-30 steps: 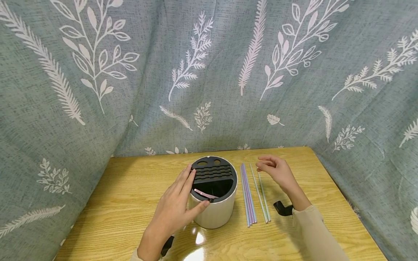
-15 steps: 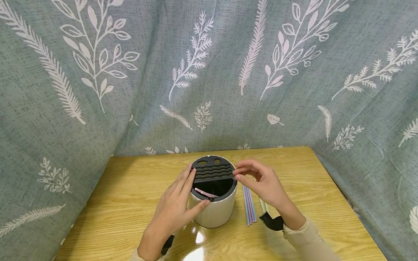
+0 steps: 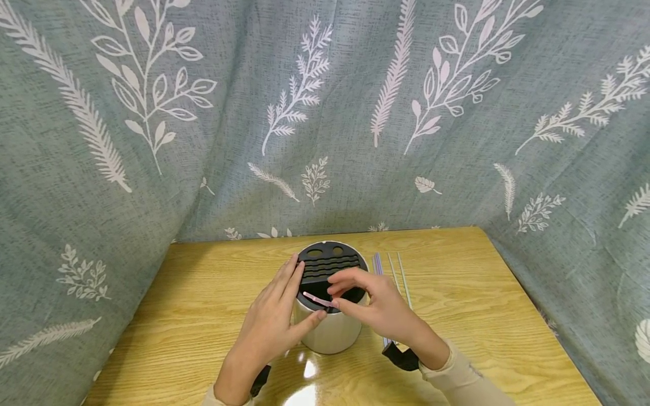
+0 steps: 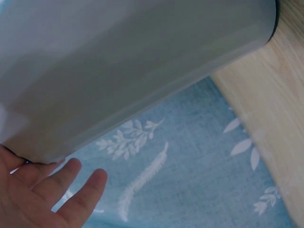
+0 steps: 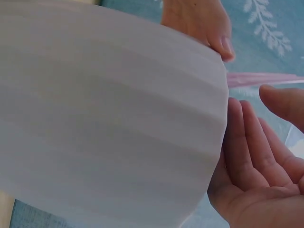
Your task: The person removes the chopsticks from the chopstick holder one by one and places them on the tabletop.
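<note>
A white cylindrical holder [image 3: 335, 332] with a black slotted lid [image 3: 332, 268] stands on the table. A pink stick [image 3: 317, 299] pokes out of the lid's half-round opening. My left hand [image 3: 271, 316] rests on the holder's left rim, fingers straight and thumb at the front. My right hand [image 3: 378, 304] reaches over the opening, its thumb close to the pink stick. In the right wrist view, thumb and fingers stand apart, with the pink stick [image 5: 261, 79] behind them. The holder's wall fills much of the left wrist view, beside several left fingers [image 4: 83, 194].
Right of the holder lie several thin bluish-purple sticks [image 3: 378, 263], partly behind my right hand. Two thin pale green sticks [image 3: 404, 282] lie just beyond them. A blue-grey leaf-patterned curtain [image 3: 350, 186] hangs behind the wooden table [image 3: 203, 293].
My right hand has moved left from above the green sticks, across the lid's right edge, to over the half-round opening. The left hand and the holder have stayed put.
</note>
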A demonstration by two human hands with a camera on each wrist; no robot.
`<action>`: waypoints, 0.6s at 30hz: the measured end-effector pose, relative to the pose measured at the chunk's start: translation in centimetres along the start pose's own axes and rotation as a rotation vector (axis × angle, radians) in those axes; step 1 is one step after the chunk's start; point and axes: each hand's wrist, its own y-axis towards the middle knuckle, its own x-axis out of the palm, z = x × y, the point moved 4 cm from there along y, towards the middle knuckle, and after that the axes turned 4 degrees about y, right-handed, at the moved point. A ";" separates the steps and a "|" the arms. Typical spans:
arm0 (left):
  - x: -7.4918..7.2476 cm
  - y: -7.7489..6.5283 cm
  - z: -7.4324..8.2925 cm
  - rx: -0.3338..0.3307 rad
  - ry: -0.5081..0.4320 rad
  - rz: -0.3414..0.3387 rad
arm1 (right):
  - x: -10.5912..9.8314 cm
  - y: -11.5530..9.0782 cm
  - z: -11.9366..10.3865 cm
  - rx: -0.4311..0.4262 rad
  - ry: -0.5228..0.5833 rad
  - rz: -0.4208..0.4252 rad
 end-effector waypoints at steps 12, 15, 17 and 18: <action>0.1 0.0 0.0 0.013 0.001 0.019 | 0.8 -0.1 0.0 -0.037 -0.134 -0.021; 0.1 0.0 0.0 0.013 0.002 0.020 | 0.8 0.0 0.2 -0.046 -0.149 -0.019; 0.0 0.0 0.0 0.010 0.006 0.019 | 0.7 0.0 0.3 -0.055 -0.157 -0.010; 0.0 0.0 0.0 0.011 0.007 0.021 | 0.6 0.0 0.3 -0.060 -0.161 -0.002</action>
